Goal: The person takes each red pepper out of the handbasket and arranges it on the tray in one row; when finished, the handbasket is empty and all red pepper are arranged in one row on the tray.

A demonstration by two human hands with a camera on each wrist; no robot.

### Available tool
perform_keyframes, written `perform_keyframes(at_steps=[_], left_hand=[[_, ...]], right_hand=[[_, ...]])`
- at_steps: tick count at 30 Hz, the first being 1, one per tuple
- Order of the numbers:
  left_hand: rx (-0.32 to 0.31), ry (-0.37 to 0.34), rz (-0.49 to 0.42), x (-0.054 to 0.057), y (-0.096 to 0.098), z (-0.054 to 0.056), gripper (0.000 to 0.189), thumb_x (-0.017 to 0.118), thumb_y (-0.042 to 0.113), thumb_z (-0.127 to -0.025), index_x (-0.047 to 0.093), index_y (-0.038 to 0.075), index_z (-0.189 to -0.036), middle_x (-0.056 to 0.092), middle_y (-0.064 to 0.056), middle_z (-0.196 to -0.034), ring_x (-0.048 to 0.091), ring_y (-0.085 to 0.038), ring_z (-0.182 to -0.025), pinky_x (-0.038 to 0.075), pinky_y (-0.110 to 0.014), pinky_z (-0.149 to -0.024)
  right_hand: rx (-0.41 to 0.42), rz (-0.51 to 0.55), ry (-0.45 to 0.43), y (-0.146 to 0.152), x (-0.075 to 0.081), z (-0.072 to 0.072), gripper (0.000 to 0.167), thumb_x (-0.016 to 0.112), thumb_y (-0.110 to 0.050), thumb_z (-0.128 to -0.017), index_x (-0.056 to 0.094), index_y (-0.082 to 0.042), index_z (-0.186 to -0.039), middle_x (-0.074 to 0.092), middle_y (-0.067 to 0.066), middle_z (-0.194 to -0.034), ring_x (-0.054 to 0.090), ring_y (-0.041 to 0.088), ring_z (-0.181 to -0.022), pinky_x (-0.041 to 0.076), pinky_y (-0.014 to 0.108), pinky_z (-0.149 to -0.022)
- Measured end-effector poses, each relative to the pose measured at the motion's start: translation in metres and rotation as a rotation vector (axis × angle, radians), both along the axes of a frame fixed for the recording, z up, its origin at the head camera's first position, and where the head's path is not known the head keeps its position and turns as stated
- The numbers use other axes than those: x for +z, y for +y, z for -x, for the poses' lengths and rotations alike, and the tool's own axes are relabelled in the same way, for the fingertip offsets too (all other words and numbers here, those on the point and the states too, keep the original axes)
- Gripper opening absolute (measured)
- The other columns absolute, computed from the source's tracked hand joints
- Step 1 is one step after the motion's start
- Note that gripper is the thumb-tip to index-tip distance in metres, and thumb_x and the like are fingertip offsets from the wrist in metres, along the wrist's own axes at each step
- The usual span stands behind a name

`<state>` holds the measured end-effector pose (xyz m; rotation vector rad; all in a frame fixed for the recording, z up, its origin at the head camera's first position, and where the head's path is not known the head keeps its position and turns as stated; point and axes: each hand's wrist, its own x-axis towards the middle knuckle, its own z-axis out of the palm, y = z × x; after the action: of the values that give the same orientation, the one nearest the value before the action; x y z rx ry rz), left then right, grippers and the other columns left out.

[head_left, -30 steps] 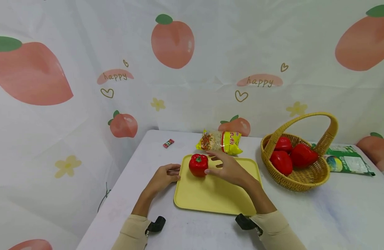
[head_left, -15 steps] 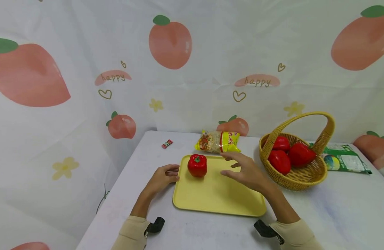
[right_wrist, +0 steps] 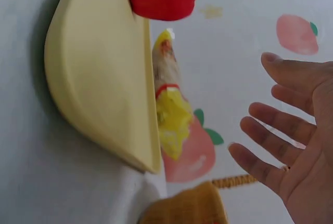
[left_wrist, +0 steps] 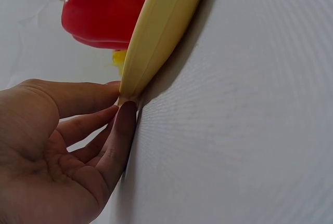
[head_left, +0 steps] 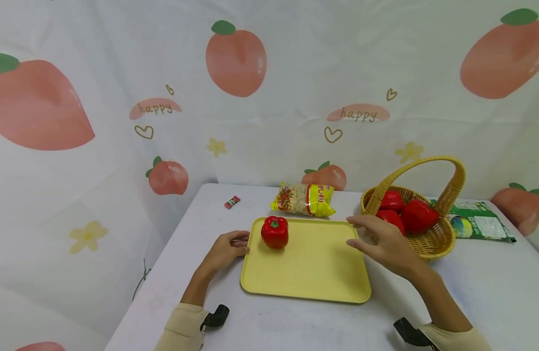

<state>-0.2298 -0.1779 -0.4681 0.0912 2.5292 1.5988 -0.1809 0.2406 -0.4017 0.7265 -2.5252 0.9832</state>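
A red bell pepper (head_left: 274, 233) stands upright near the back left corner of a yellow tray (head_left: 313, 268). At the tray's left edge my left hand (head_left: 224, 252) pinches the rim between thumb and fingertips, as the left wrist view shows. My right hand (head_left: 389, 246) hovers over the tray's right edge, in front of a wicker basket (head_left: 436, 247). Its fingers are spread apart from the thumb, and nothing lies between them. Inside the basket are several red peppers (head_left: 419, 216), partly hidden behind the right hand in the head view.
Behind the tray lies a yellow-and-clear food packet (head_left: 303, 200). A small red wrapped piece (head_left: 232, 202) sits at the back left of the white table (head_left: 291, 321). Right of the basket is a green packet (head_left: 482, 222). The basket's tall handle (head_left: 458, 183) arches upward.
My right hand has moved away from the bell pepper, rightward across the tray to the basket's front. The pepper stays on the tray, and the left hand keeps its place at the rim.
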Motion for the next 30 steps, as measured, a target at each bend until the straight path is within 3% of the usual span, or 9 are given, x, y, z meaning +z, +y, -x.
perform_keyframes(at_steps=[4,12,14,22,30], left_hand=[[-0.002,-0.001,0.002,0.0,-0.001,-0.001,0.048,0.077,0.003,-0.093,0.067,0.002,-0.14,0.074,-0.009,-0.128,0.073,-0.022,-0.113,0.06,-0.037,-0.099],[0.001,-0.011,0.003,-0.001,0.0,-0.001,0.048,0.076,0.004,-0.095,0.066,0.003,-0.141,0.073,-0.008,-0.13,0.073,-0.022,-0.115,0.059,-0.039,-0.102],[0.002,-0.01,0.004,-0.001,0.0,-0.001,0.048,0.076,0.004,-0.095,0.067,0.004,-0.141,0.073,-0.008,-0.13,0.072,-0.022,-0.115,0.059,-0.039,-0.102],[-0.001,-0.003,-0.001,-0.002,0.0,-0.002,0.048,0.076,0.004,-0.095,0.066,0.003,-0.141,0.073,-0.009,-0.13,0.073,-0.023,-0.116,0.059,-0.039,-0.101],[0.004,0.007,-0.002,-0.001,0.0,-0.002,0.047,0.076,0.003,-0.094,0.067,0.002,-0.141,0.074,-0.009,-0.129,0.073,-0.023,-0.116,0.059,-0.039,-0.101]], right_hand=[[-0.017,0.021,0.055,0.018,0.002,-0.005,0.051,0.09,-0.005,-0.081,0.073,-0.008,-0.13,0.076,0.007,-0.122,0.069,0.009,-0.102,0.056,0.013,-0.086],[-0.122,0.022,0.069,0.047,0.004,-0.009,0.05,0.089,-0.005,-0.083,0.072,-0.007,-0.13,0.076,0.011,-0.118,0.073,0.017,-0.091,0.056,0.01,-0.08],[-0.146,0.033,0.048,0.052,0.005,-0.01,0.048,0.088,-0.006,-0.086,0.072,-0.007,-0.131,0.076,0.013,-0.118,0.073,0.016,-0.092,0.055,0.008,-0.082],[-0.218,0.069,-0.03,0.074,0.004,-0.011,0.045,0.085,-0.01,-0.09,0.071,-0.008,-0.133,0.074,0.019,-0.123,0.06,-0.013,-0.096,0.05,0.003,-0.08],[-0.285,0.07,-0.13,0.092,-0.001,-0.009,0.05,0.08,-0.02,-0.096,0.065,-0.007,-0.142,0.07,0.023,-0.131,0.057,-0.015,-0.097,0.048,0.002,-0.078]])
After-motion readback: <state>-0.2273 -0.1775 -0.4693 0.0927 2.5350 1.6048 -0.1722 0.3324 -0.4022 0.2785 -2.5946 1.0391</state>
